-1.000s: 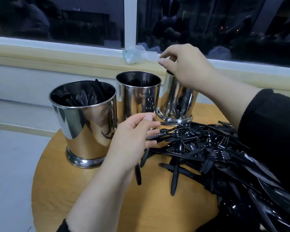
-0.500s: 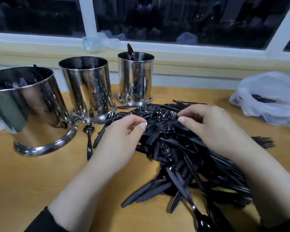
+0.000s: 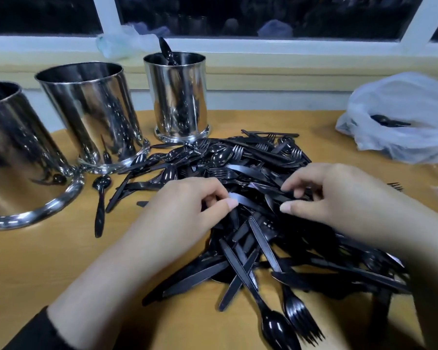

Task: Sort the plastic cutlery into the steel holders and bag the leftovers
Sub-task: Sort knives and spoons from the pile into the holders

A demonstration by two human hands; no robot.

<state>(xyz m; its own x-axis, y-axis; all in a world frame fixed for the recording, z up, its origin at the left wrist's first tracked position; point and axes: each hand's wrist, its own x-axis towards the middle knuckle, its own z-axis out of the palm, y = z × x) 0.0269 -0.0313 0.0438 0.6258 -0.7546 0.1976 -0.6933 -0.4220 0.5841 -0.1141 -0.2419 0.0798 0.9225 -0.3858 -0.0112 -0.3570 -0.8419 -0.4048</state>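
Observation:
Three steel holders stand at the left: the nearest one, the middle one and the far one, which has a black spoon sticking out. A big pile of black plastic cutlery covers the middle of the wooden table. My left hand pinches a glossy black knife on top of the pile between thumb and fingers. My right hand lies over the pile just to the right, its curled fingers and thumb closing on a black piece there.
A white plastic bag lies at the back right with a black spoon inside. Crumpled clear plastic sits on the windowsill. A loose spoon lies before the middle holder. A stray fork pokes out beyond my right hand.
My right hand left the far holder and came down onto the pile. My left hand moved right into the pile and now pinches a knife. The view swung right.

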